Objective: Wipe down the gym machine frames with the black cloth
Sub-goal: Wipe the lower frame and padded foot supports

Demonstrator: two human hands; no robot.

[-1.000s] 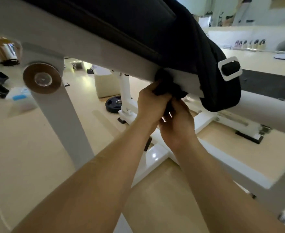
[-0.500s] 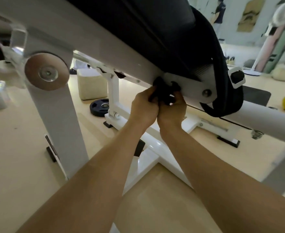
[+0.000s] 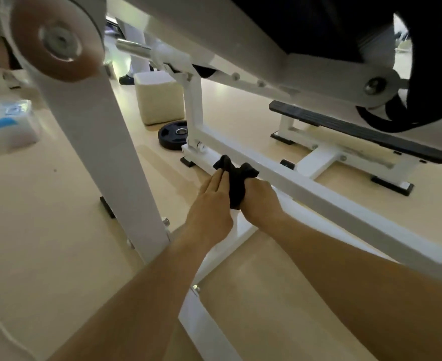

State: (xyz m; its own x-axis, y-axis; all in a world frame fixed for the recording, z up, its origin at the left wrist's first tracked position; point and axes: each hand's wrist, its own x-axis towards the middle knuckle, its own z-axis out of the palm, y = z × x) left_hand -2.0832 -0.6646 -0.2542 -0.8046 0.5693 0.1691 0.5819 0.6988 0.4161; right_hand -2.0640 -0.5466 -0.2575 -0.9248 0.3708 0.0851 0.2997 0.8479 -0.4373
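Down low, my right hand curls tight round the black cloth against the white frame bar; my left hand lays straight fingers on it.

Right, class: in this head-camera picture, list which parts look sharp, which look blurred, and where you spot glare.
Head view: the crumpled black cloth, left hand and right hand look sharp; the round metal pivot disc and translucent plastic tub at the left edge are blurred; glare shows on the shiny chrome bar.

Left hand, right hand and black cloth down from upper beam to low floor bar
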